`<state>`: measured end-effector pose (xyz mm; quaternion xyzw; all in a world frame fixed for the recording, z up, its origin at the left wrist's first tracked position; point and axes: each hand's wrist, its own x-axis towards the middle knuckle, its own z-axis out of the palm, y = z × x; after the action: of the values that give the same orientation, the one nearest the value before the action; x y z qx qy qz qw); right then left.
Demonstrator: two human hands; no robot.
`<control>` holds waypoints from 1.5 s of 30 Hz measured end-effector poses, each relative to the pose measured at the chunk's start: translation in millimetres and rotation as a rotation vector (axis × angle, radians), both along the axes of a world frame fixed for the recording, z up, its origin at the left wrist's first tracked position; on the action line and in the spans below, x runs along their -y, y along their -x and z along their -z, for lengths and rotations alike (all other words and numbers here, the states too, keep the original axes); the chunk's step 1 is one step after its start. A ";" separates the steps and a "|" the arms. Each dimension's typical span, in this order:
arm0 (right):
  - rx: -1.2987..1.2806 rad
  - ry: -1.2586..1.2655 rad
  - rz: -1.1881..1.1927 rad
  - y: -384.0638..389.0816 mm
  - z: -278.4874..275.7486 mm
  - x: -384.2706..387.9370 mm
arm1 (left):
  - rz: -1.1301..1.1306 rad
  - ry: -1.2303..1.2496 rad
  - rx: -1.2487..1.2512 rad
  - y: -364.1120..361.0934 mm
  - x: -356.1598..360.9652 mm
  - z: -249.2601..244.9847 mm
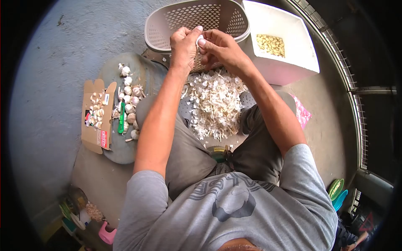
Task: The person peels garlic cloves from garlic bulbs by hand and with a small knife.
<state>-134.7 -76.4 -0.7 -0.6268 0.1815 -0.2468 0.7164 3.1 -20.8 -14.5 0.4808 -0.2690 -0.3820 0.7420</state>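
Note:
My left hand [183, 49] is closed, its thumb against the side of the fingers, on a small white garlic clove [199, 39]. My right hand [224, 49] pinches the same clove from the other side with thumb and finger. Both hands are raised over the near rim of a beige perforated basket [150, 32]. Below them, a heap of garlic skins and stalks [215, 106] lies between my legs. Whole garlic bulbs [128, 90] rest to the left, with a green cutter knife [122, 118] lying among them.
An open cardboard box [93, 136] with garlic cloves [96, 109] sits at the far left. A white foam box [289, 25] holding peeled cloves [271, 45] stands right of the basket. Part of another person [355, 242] shows at the lower right, near green and blue baskets [336, 189].

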 end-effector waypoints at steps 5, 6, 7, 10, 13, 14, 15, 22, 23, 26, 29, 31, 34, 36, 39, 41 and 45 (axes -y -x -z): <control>-0.004 -0.123 -0.036 -5.0 0.2 -14.5 | -0.069 0.084 -0.314 3.1 4.0 -7.2; 0.006 -0.129 -0.026 -5.7 -1.2 -12.9 | -0.027 0.077 -0.269 -0.8 1.2 -6.1; 0.017 -0.134 -0.018 -6.3 -2.5 -11.2 | -0.019 0.063 -0.300 -3.3 -0.3 -4.8; 0.105 -0.166 -0.010 -4.0 -1.6 -1.5 | -0.032 0.048 -0.343 -10.8 -2.3 1.1; 0.159 -0.105 -0.037 6.8 -4.6 15.6 | -0.032 -0.059 -0.090 -5.8 -4.8 -10.2; 0.138 -0.074 -0.013 9.5 -5.0 20.1 | -0.013 -0.075 0.021 -6.9 -2.3 -4.8; 0.116 -0.046 0.012 11.1 -4.4 23.9 | 0.034 -0.033 0.093 -3.0 -3.9 -10.4; -0.036 0.051 0.092 15.4 -6.4 26.2 | 0.114 -0.042 0.200 11.4 -6.7 -4.0; -0.091 0.112 0.088 15.8 -8.3 28.6 | 0.118 -0.050 0.185 9.1 -6.5 -2.0; -0.066 0.152 0.076 16.9 -7.6 26.6 | 0.118 -0.076 0.180 9.6 -9.1 -5.5; -0.084 0.181 0.058 16.6 -7.0 26.7 | 0.136 -0.044 0.056 14.7 -11.2 -14.8; -0.094 0.256 0.079 13.9 -2.5 26.2 | 0.153 -0.069 0.030 15.4 -8.8 -8.9; -0.148 0.447 0.142 9.3 1.3 20.6 | 0.159 -0.035 0.000 15.0 -9.0 -6.8; -0.154 0.565 0.163 9.8 -1.4 21.4 | 0.146 -0.014 0.027 14.1 -8.3 -6.0; -0.177 0.571 0.158 11.7 -7.1 28.0 | 0.122 -0.022 0.077 12.4 -6.4 -2.7; -0.169 0.567 0.187 12.5 -5.8 28.4 | 0.131 -0.032 0.045 14.9 -5.2 -3.3; -0.145 0.637 0.266 6.4 -5.9 16.2 | 0.113 -0.011 -0.077 21.6 -7.6 -2.9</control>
<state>-141.1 -92.5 5.1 -0.8057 0.2259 -0.3367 0.4317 -18.5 -13.3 -11.6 0.4537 -0.2647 -0.4429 0.7266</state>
